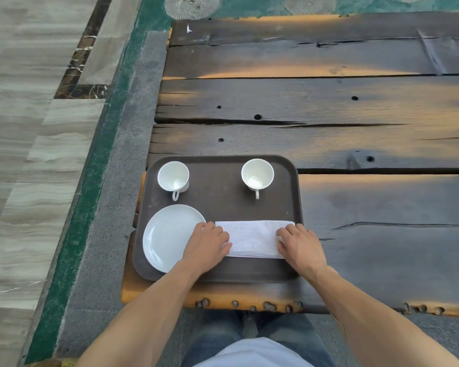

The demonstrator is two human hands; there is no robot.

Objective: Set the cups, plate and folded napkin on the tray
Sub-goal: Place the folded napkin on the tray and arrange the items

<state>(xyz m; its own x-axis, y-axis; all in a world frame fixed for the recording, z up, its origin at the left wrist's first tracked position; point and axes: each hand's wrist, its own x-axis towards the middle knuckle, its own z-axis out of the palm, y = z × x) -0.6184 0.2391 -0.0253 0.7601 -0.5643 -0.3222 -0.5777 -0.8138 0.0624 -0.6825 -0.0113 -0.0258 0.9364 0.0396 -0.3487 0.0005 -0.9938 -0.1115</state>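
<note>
Both forearms were bare, no sleeves showing; below the tray [217, 274], blue jeans [284, 332] and a pale shirt hem [252, 353].

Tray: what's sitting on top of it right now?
On the tray: two cups, a plate and a folded napkin. Both hands cover its ends.

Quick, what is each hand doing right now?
Left hand: open, flat on the napkin.
Right hand: open, flat on the napkin's other end.
</note>
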